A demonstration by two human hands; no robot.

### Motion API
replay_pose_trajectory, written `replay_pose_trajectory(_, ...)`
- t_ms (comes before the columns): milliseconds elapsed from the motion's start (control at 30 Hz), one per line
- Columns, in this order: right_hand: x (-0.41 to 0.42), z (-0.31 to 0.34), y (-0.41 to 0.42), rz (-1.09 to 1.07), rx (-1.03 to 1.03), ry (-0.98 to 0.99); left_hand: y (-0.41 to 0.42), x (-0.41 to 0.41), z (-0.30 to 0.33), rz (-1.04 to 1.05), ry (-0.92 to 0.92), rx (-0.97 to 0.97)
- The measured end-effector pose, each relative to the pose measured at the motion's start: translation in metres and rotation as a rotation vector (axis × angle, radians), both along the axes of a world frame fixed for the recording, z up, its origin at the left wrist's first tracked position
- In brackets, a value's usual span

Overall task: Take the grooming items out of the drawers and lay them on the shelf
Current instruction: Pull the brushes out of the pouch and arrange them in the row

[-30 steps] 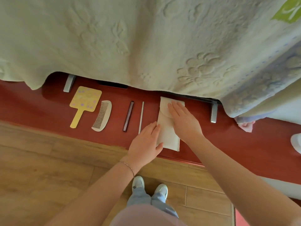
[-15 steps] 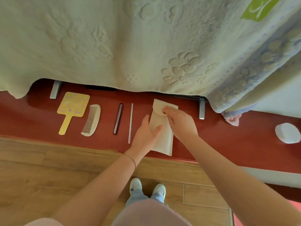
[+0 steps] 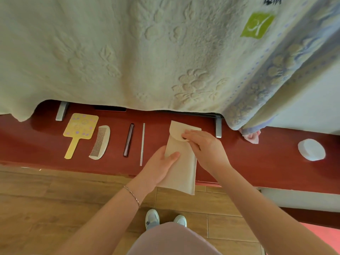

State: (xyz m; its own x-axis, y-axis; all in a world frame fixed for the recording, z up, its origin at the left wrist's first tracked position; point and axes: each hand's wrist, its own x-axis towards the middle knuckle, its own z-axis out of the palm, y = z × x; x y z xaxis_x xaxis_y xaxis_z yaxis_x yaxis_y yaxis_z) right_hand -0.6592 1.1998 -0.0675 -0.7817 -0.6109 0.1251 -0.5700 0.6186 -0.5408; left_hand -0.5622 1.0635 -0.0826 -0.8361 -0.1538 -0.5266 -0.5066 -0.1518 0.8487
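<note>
A cream pouch (image 3: 183, 162) with a rounded flap lies on the red shelf (image 3: 257, 166), its lower end past the shelf's front edge. My left hand (image 3: 160, 168) grips its left side, thumb on top. My right hand (image 3: 204, 150) pinches the flap near the top. To the left lie a thin silver stick (image 3: 142, 144), a dark slim bar (image 3: 128, 142), a cream comb (image 3: 100, 142) and a yellow paddle mirror (image 3: 79, 132), side by side.
A pale embossed cloth (image 3: 147, 52) hangs over the back of the shelf and hides what is behind it. A white round jar (image 3: 311, 149) stands at the right. Metal brackets (image 3: 62, 111) stick out from under the cloth. Wooden floor lies below.
Both hands lay flat on the pouch a second ago. Now the left hand holds its side, the right pinches the flap, and the pouch has slid toward me over the shelf edge.
</note>
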Motion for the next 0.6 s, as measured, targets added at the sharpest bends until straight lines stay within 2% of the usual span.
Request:
replay_pose_trajectory(133,0.004,0.006,0.003,-0.015,-0.02,-0.096,0.004,0.005,0.003,-0.006,0.001,-0.03)
replay_pose_trajectory(267,-0.006,0.023,0.011,-0.16,-0.114,-0.226,0.006,0.014,0.001,-0.102,-0.007,-0.11)
replay_pose_trajectory(400,-0.019,0.032,0.017,-0.193,-0.036,-0.144,0.01,0.024,0.003,-0.164,-0.021,-0.071)
replay_pose_trajectory(500,-0.025,0.034,0.018,-0.271,-0.094,-0.122,0.012,0.029,0.005,-0.193,-0.044,-0.071)
replay_pose_trajectory(600,-0.025,0.03,0.021,-0.264,-0.117,0.114,0.013,0.034,0.007,-0.2,-0.046,-0.084)
